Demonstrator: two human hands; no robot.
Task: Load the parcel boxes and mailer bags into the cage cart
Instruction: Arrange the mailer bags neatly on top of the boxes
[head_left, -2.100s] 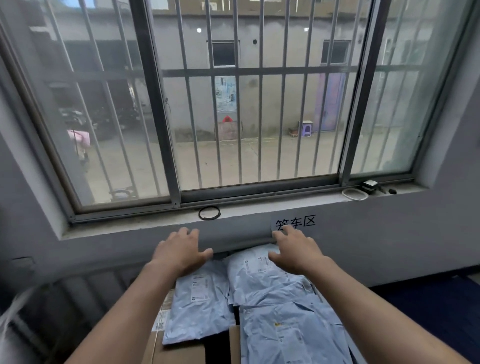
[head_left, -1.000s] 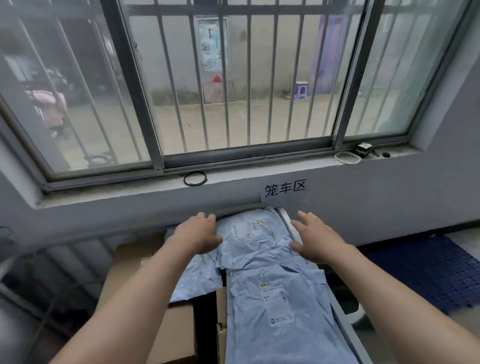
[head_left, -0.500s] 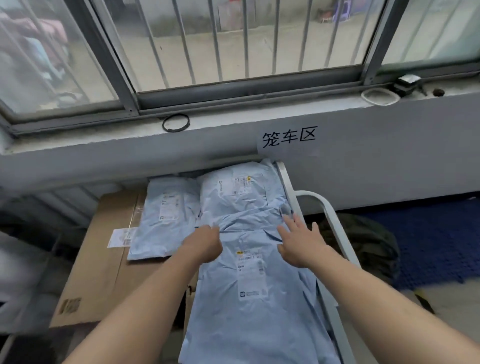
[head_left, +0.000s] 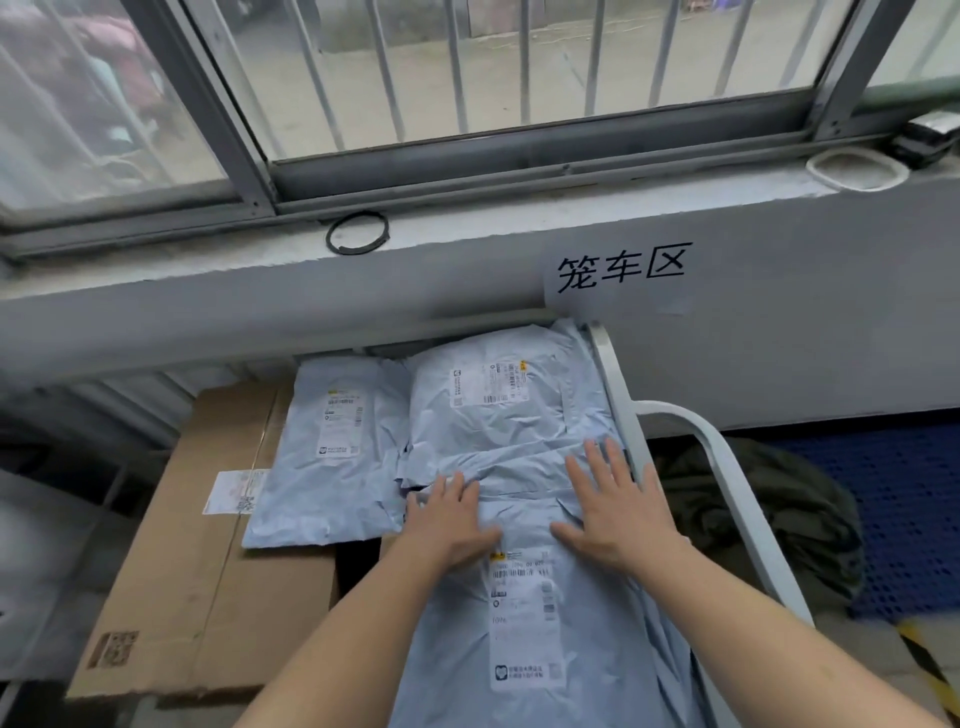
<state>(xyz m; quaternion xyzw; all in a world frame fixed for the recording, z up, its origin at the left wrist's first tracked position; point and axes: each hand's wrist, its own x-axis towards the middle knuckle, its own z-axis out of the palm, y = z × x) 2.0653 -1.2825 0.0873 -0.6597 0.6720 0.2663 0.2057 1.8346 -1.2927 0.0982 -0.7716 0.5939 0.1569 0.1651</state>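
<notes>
Left hand (head_left: 452, 519): flat on the far end of the nearest mailer bag (head_left: 524, 623), fingers straight and close together, gripping nothing.
Right hand (head_left: 613, 509): flat on the same bag, just beside the cart rail (head_left: 618, 395), fingers spread and released.
Nearest mailer bag: pale blue, label up, along the cart's right edge, overlapping the second bag's near edge.
Second mailer bag (head_left: 498, 410): label up, at the cart's far right corner, below the wall sign (head_left: 621, 273).
Third mailer bag (head_left: 332, 457): on the far right part of the cardboard box (head_left: 208, 571), touching the second bag.
Windowsill: black ring (head_left: 357, 233) near the middle, white dish (head_left: 857, 169) at the right end.
Floor right of the cart: dark green cloth (head_left: 769, 509).
</notes>
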